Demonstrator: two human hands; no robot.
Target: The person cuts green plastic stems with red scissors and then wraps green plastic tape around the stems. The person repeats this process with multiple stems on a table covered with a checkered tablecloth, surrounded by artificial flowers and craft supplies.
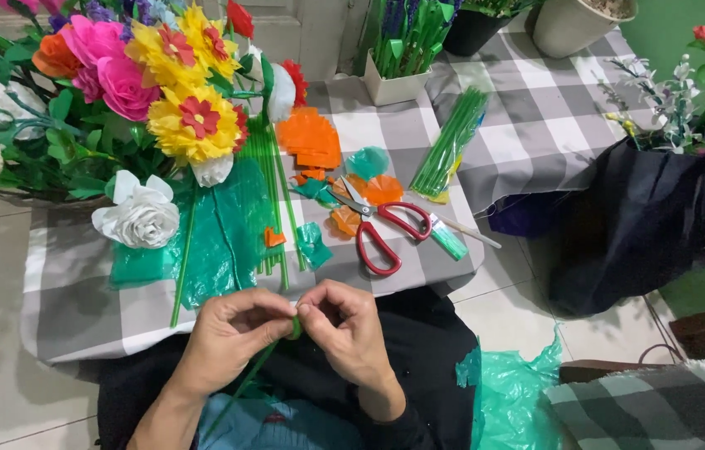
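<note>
Head view, both hands pinching green stem (246, 383), red scissors (381, 227) beyond, paper flowers (161, 83) left

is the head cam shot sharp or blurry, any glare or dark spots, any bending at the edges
Head view: even, soft indoor light, no hard glare; left hand and right hand pinching the green stem look sharp, as do the red scissors; the dark bag at right loses detail in shadow; the checked table edges bow slightly, hinting at wide-angle distortion.
</note>
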